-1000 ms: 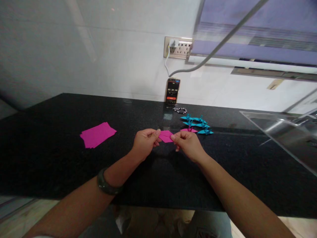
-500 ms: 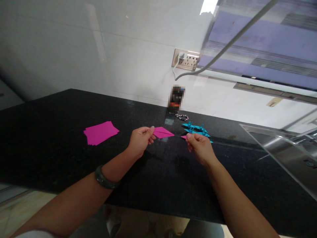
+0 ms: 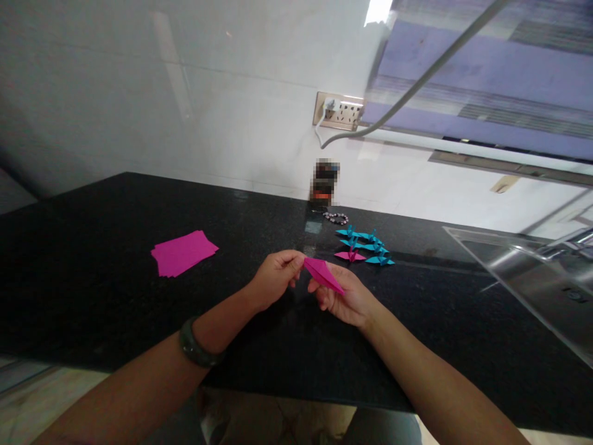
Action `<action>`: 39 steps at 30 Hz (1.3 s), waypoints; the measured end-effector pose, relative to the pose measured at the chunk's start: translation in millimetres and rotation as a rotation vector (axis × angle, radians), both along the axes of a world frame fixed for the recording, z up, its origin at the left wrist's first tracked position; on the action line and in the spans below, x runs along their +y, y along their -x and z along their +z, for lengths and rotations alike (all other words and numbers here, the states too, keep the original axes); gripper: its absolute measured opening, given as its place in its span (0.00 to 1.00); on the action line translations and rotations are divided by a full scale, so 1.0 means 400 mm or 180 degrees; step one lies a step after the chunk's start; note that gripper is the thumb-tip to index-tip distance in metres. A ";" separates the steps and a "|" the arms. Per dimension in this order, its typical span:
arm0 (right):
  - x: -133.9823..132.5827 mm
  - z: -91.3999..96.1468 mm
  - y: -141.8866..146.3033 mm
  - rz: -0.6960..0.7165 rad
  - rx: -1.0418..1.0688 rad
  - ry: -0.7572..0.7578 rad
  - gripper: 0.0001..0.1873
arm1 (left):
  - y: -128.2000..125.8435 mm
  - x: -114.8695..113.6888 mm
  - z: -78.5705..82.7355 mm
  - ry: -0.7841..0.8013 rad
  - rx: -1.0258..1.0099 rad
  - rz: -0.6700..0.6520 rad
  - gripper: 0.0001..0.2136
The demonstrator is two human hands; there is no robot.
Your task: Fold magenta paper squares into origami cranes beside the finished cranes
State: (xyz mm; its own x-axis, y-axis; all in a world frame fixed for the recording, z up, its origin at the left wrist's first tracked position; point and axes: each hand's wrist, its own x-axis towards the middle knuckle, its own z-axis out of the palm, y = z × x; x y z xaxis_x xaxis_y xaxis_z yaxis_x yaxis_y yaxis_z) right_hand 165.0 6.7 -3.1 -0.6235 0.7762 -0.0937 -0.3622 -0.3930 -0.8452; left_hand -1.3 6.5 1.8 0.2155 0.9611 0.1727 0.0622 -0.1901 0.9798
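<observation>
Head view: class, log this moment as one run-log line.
left hand: pinches end of folded pink paper | right hand: beneath paper, grip unclear | counter: pink sheet stack at left, paper cranes beyond hands

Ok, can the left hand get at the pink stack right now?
Probably yes: only bare counter lies between the left hand and the stack, though its fingers are pinching the folded piece.
</observation>
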 end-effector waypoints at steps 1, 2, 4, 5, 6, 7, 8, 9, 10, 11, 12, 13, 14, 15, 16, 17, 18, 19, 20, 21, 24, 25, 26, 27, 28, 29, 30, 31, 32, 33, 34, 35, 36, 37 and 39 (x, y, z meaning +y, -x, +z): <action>-0.001 0.001 0.000 -0.0083 0.0079 0.0016 0.15 | 0.001 0.000 0.000 -0.0021 0.0019 0.0016 0.14; 0.000 0.001 0.000 -0.0174 0.0138 0.0037 0.14 | 0.001 0.000 -0.002 -0.0009 0.0004 0.0021 0.14; 0.004 -0.002 0.001 -0.0403 0.0158 0.0032 0.15 | 0.001 0.002 -0.006 0.0143 -0.0152 -0.0009 0.15; 0.007 -0.004 0.001 -0.0579 0.0124 -0.0018 0.15 | 0.000 0.003 -0.009 0.0280 -0.0280 -0.0046 0.17; 0.010 -0.007 0.003 -0.0792 0.0071 -0.0106 0.15 | -0.001 0.004 -0.012 0.0443 -0.0421 -0.0095 0.18; 0.013 -0.011 0.004 -0.1019 -0.0006 -0.0234 0.15 | -0.002 0.005 -0.015 0.0612 -0.0543 -0.0146 0.19; 0.015 -0.014 0.006 -0.1238 -0.0111 -0.0391 0.15 | -0.003 0.005 -0.017 0.0764 -0.0618 -0.0196 0.19; 0.016 -0.018 0.008 -0.1436 -0.0248 -0.0558 0.14 | -0.004 0.005 -0.019 0.0875 -0.0641 -0.0250 0.19; 0.016 -0.021 0.011 -0.1595 -0.0407 -0.0720 0.13 | -0.005 0.004 -0.020 0.0940 -0.0628 -0.0309 0.18; 0.016 -0.024 0.013 -0.1704 -0.0581 -0.0868 0.12 | -0.005 0.004 -0.020 0.0960 -0.0610 -0.0368 0.16; 0.015 -0.026 0.015 -0.1768 -0.0751 -0.0985 0.11 | -0.006 0.003 -0.021 0.0946 -0.0605 -0.0416 0.14; 0.014 -0.028 0.017 -0.1802 -0.0893 -0.1069 0.11 | -0.006 0.002 -0.021 0.0912 -0.0620 -0.0448 0.14; 0.012 -0.030 0.019 -0.1814 -0.0997 -0.1127 0.11 | -0.007 0.002 -0.021 0.0876 -0.0653 -0.0458 0.13; 0.011 -0.031 0.020 -0.1807 -0.1069 -0.1177 0.11 | -0.008 0.001 -0.021 0.0847 -0.0689 -0.0436 0.13; 0.009 -0.032 0.021 -0.1794 -0.1125 -0.1230 0.11 | -0.009 0.001 -0.021 0.0833 -0.0711 -0.0389 0.12; 0.008 -0.033 0.022 -0.1786 -0.1179 -0.1291 0.10 | -0.011 0.000 -0.022 0.0827 -0.0716 -0.0329 0.11; 0.007 -0.033 0.022 -0.1795 -0.1244 -0.1369 0.10 | -0.012 0.000 -0.021 0.0822 -0.0704 -0.0273 0.10; 0.007 -0.033 0.022 -0.1827 -0.1326 -0.1471 0.10 | -0.014 -0.001 -0.021 0.0817 -0.0676 -0.0227 0.09; 0.006 -0.032 0.021 -0.1877 -0.1422 -0.1589 0.10 | -0.015 -0.002 -0.021 0.0807 -0.0634 -0.0190 0.09; 0.006 -0.031 0.021 -0.1946 -0.1517 -0.1710 0.10 | -0.017 -0.004 -0.020 0.0795 -0.0575 -0.0167 0.08; 0.007 -0.030 0.019 -0.2183 -0.1652 -0.1934 0.12 | -0.021 -0.009 -0.015 0.0711 -0.0339 -0.0188 0.07; 0.007 -0.030 0.019 -0.2236 -0.1619 -0.1960 0.13 | -0.022 -0.010 -0.012 0.0649 -0.0283 -0.0202 0.07; 0.008 -0.030 0.018 -0.2271 -0.1567 -0.1981 0.14 | -0.023 -0.012 -0.009 0.0578 -0.0252 -0.0199 0.07; 0.008 -0.031 0.018 -0.2281 -0.1520 -0.2009 0.16 | -0.023 -0.013 -0.006 0.0528 -0.0234 -0.0177 0.06; 0.008 -0.033 0.017 -0.2273 -0.1498 -0.2058 0.16 | -0.023 -0.014 -0.003 0.0510 -0.0235 -0.0149 0.07; 0.007 -0.034 0.016 -0.2268 -0.1514 -0.2130 0.17 | -0.023 -0.015 -0.001 0.0559 -0.0254 -0.0126 0.08; 0.006 -0.036 0.015 -0.2262 -0.1569 -0.2224 0.17 | -0.022 -0.015 0.000 0.0669 -0.0293 -0.0127 0.10; 0.004 -0.038 0.014 -0.2251 -0.1648 -0.2336 0.16 | -0.021 -0.015 -0.001 0.0805 -0.0378 -0.0152 0.12; 0.002 -0.039 0.013 -0.2239 -0.1727 -0.2456 0.15 | -0.020 -0.014 -0.002 0.0953 -0.0527 -0.0185 0.14; 0.000 -0.040 0.011 -0.2220 -0.1794 -0.2570 0.15 | -0.018 -0.013 -0.005 0.1076 -0.0696 -0.0204 0.15; -0.001 -0.041 0.011 -0.2209 -0.1842 -0.2668 0.14 | -0.016 -0.011 -0.008 0.1158 -0.0863 -0.0221 0.15; -0.002 -0.041 0.010 -0.2205 -0.1869 -0.2737 0.14 | -0.015 -0.009 -0.011 0.1204 -0.1000 -0.0254 0.15; -0.002 -0.041 0.009 -0.2219 -0.1878 -0.2780 0.13 | -0.014 -0.007 -0.014 0.1233 -0.1110 -0.0298 0.14; -0.001 -0.041 0.009 -0.2257 -0.1882 -0.2801 0.13 | -0.014 -0.006 -0.016 0.1247 -0.1193 -0.0339 0.13; 0.001 -0.038 0.008 -0.2377 -0.1931 -0.2837 0.11 | -0.015 -0.005 -0.017 0.1266 -0.1299 -0.0399 0.13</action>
